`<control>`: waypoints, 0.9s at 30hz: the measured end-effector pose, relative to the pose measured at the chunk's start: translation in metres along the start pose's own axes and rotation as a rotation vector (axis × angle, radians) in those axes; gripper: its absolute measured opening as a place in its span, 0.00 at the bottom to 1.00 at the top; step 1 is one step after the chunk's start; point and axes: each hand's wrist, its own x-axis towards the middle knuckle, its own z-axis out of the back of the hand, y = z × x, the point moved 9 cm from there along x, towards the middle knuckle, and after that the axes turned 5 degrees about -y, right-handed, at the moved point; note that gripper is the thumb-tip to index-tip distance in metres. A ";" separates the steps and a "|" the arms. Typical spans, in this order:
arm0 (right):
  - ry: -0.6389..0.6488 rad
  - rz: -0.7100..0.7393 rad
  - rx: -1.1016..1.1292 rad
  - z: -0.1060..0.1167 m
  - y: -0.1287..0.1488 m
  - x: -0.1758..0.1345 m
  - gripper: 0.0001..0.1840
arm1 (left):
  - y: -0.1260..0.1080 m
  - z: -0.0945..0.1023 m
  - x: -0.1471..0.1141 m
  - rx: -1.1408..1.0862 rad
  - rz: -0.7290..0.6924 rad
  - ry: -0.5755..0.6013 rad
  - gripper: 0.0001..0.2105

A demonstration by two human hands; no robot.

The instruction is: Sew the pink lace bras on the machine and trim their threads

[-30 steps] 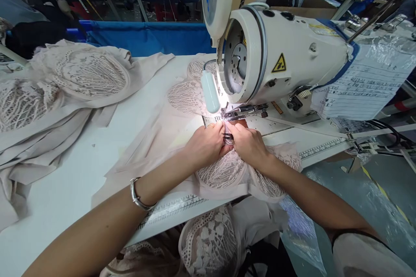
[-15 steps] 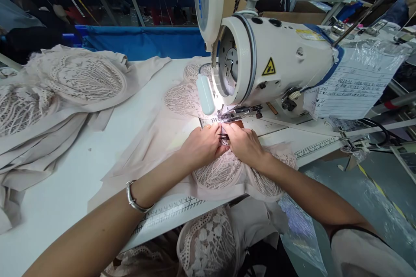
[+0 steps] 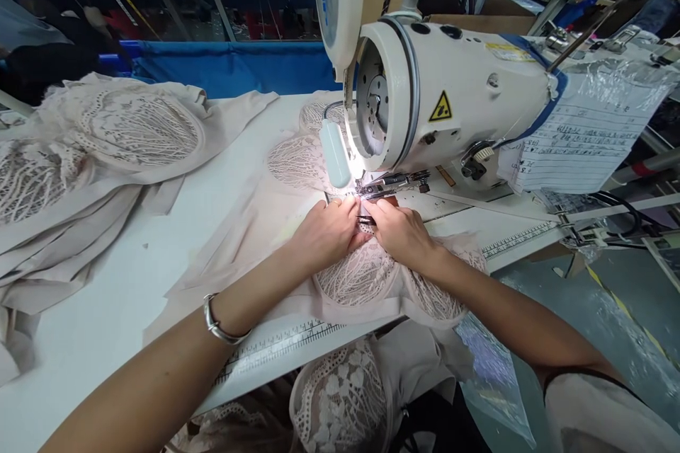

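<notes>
A pale pink lace bra (image 3: pixel 353 279) lies across the front of the table, under the needle area of a white sewing machine (image 3: pixel 467 85). Just in front of the presser foot (image 3: pixel 375 187), my left hand (image 3: pixel 329 230) pinches the bra's edge, thumb tucked toward the cloth. Close beside it, my right hand (image 3: pixel 401 230) is closed on the same edge from the right. Dark, thin metal blades (image 3: pixel 365 219) like thread snips show between the two hands; their handle is hidden by my right hand. A small lamp (image 3: pixel 334 156) lights the fingertips.
More beige lace bras (image 3: pixel 132 127) are heaped on the left of the table (image 3: pixel 127 276). Another lace bra (image 3: pixel 343 396) rests on my lap below the front edge. A handwritten sheet (image 3: pixel 579 131) hangs at the machine's right. A blue cloth bin (image 3: pixel 239 64) stands behind.
Both hands stay close together by the presser foot with the bra's edge between their fingers. Only a very slight shift of the hands and the view shows.
</notes>
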 end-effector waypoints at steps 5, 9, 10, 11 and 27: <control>-0.007 0.017 0.009 0.001 0.003 0.000 0.26 | 0.003 0.005 0.000 0.049 -0.014 -0.055 0.24; -0.007 0.030 -0.007 0.000 0.002 -0.002 0.27 | 0.001 0.004 -0.001 0.062 -0.051 -0.075 0.20; -0.004 0.026 -0.005 -0.001 0.002 -0.002 0.27 | 0.000 0.004 -0.001 0.070 -0.061 -0.084 0.20; -0.001 0.021 0.002 -0.001 0.001 -0.002 0.27 | 0.000 0.003 -0.002 0.081 -0.070 -0.098 0.21; -0.037 0.011 0.046 -0.001 -0.001 -0.001 0.26 | -0.004 0.012 -0.005 0.064 -0.162 -0.269 0.18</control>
